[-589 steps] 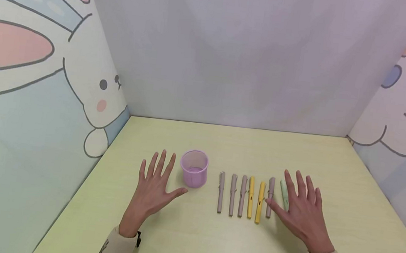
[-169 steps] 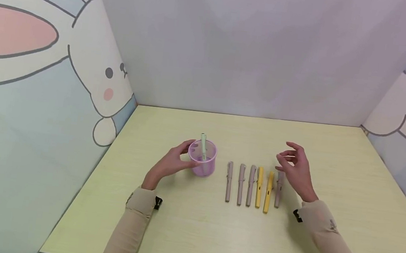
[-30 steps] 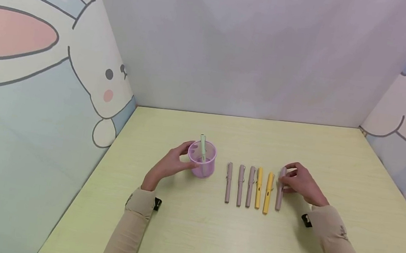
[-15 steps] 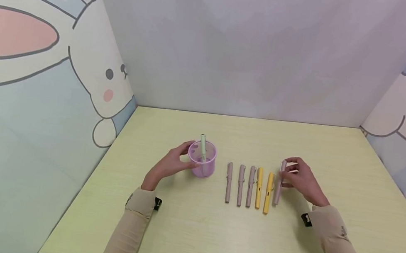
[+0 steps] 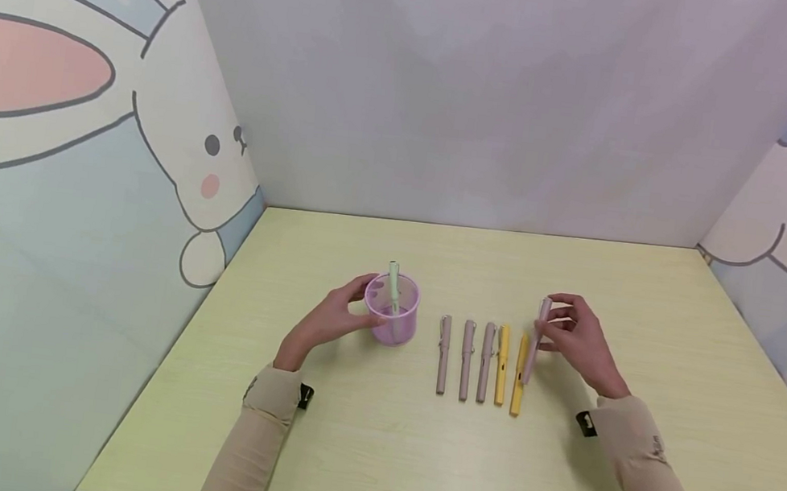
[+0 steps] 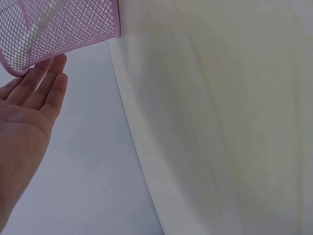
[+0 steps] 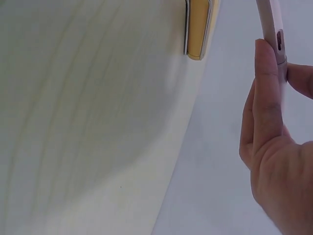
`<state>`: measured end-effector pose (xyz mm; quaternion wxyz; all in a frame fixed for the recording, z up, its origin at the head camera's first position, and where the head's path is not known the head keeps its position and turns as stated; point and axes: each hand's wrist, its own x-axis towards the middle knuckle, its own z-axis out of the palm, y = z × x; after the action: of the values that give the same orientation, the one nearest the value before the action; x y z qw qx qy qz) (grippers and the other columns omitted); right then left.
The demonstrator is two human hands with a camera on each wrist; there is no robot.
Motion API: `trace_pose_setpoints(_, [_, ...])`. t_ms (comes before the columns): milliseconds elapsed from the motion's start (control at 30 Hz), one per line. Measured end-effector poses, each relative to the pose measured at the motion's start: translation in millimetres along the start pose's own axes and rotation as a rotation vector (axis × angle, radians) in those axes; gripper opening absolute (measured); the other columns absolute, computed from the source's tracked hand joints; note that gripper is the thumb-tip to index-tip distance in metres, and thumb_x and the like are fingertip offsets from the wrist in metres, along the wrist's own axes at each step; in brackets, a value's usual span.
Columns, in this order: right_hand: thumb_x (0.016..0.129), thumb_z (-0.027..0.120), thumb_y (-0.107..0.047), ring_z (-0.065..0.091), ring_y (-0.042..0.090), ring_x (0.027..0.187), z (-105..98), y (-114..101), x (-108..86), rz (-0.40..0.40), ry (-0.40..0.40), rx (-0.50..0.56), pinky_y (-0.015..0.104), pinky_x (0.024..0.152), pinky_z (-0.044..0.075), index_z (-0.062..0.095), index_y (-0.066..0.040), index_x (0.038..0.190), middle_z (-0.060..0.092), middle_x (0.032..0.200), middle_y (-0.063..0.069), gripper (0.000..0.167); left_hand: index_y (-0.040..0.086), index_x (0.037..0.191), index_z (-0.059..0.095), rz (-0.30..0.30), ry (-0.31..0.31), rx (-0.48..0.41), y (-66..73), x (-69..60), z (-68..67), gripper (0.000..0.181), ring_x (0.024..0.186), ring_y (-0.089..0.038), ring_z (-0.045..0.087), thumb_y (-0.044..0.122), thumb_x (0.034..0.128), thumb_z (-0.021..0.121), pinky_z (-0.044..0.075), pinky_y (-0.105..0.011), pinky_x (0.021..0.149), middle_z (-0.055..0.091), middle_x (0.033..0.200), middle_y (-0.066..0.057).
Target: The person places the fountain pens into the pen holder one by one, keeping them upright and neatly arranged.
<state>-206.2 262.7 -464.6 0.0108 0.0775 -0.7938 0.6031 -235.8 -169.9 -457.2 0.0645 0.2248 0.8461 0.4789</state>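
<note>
My left hand (image 5: 331, 319) holds the side of a pink-purple mesh pen holder (image 5: 400, 332), thumb in front and fingers behind. A pale green pen (image 5: 393, 282) leans upright inside it. My right hand (image 5: 584, 347) pinches a mauve capped pen (image 5: 531, 360) between thumb and fingers, tilted and raised off the table. Its lower end overlaps a yellow pen (image 5: 516, 397) in the head view. The right wrist view shows the held pen's barrel slot, with another yellow pen's clip end (image 7: 198, 29) beyond. In the left wrist view the fingers touch the mesh wall (image 6: 83, 24).
Left of the raised pen, several pens lie in a row on the pale wood table (image 5: 370, 453): mauve pens (image 5: 443, 356) and a second yellow pen (image 5: 501, 367). A plain back wall (image 5: 483, 102) and cartoon-printed side walls (image 5: 73, 241) enclose the table.
Earlier the green pen went from the table into the pen holder. In the last second my right hand has lifted the rightmost mauve pen and moved it slightly left. My left hand stays put.
</note>
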Motion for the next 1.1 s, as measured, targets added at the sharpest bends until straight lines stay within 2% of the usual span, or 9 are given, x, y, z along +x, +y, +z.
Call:
trace_pose_setpoints(300, [0.099, 0.065, 0.003, 0.066, 0.011, 0.088, 11, -5, 4.4, -0.112, 0.03, 0.047, 0.039, 0.069, 0.063, 0.039, 0.007, 0.144, 0.057, 0.109, 0.018, 0.052, 0.012, 0.158, 0.041, -0.012, -0.001, 0.004, 0.8, -0.2, -0.2, 0.079, 0.138, -0.035, 0.049, 0.034, 0.0916, 0.079, 0.039, -0.058, 0.112, 0.051, 0.153, -0.011])
trace_pose_setpoints(500, [0.099, 0.065, 0.003, 0.066, 0.01, 0.09, 17, -10, 6.4, -0.135, 0.037, 0.068, 0.036, 0.07, 0.063, 0.038, 0.006, 0.146, 0.055, 0.113, 0.022, 0.054, 0.014, 0.158, 0.041, -0.025, 0.007, 0.009, 0.7, -0.4, -0.1, 0.079, 0.138, -0.034, 0.049, 0.033, 0.0908, 0.08, 0.039, -0.058, 0.112, 0.052, 0.152, -0.01])
trace_pose_setpoints(733, [0.099, 0.064, 0.005, 0.066, 0.011, 0.09, 25, -13, 9.8, -0.18, 0.047, 0.086, 0.038, 0.07, 0.063, 0.038, 0.008, 0.147, 0.053, 0.115, 0.026, 0.055, 0.013, 0.158, 0.041, -0.017, 0.008, 0.014, -0.5, 0.1, 0.3, 0.08, 0.137, -0.034, 0.05, 0.033, 0.0911, 0.079, 0.04, -0.057, 0.112, 0.052, 0.152, -0.01])
trace_pose_setpoints(867, [0.099, 0.064, 0.007, 0.066, 0.011, 0.09, 29, -16, 12.0, -0.222, 0.055, 0.107, 0.034, 0.069, 0.063, 0.039, 0.009, 0.145, 0.053, 0.113, 0.024, 0.053, 0.011, 0.158, 0.041, -0.008, 0.003, 0.008, -1.6, 0.8, 0.3, 0.079, 0.138, -0.035, 0.049, 0.032, 0.0912, 0.079, 0.04, -0.057, 0.112, 0.052, 0.152, -0.01])
trace_pose_setpoints(1100, [0.098, 0.063, 0.01, 0.066, 0.012, 0.089, 34, -18, 16.4, -0.278, 0.065, 0.138, 0.036, 0.068, 0.063, 0.039, 0.012, 0.143, 0.055, 0.11, 0.02, 0.051, 0.009, 0.158, 0.041, -0.005, -0.002, 0.006, -2.2, 1.3, 0.0, 0.08, 0.138, -0.036, 0.049, 0.032, 0.0914, 0.079, 0.039, -0.057, 0.112, 0.052, 0.152, -0.011])
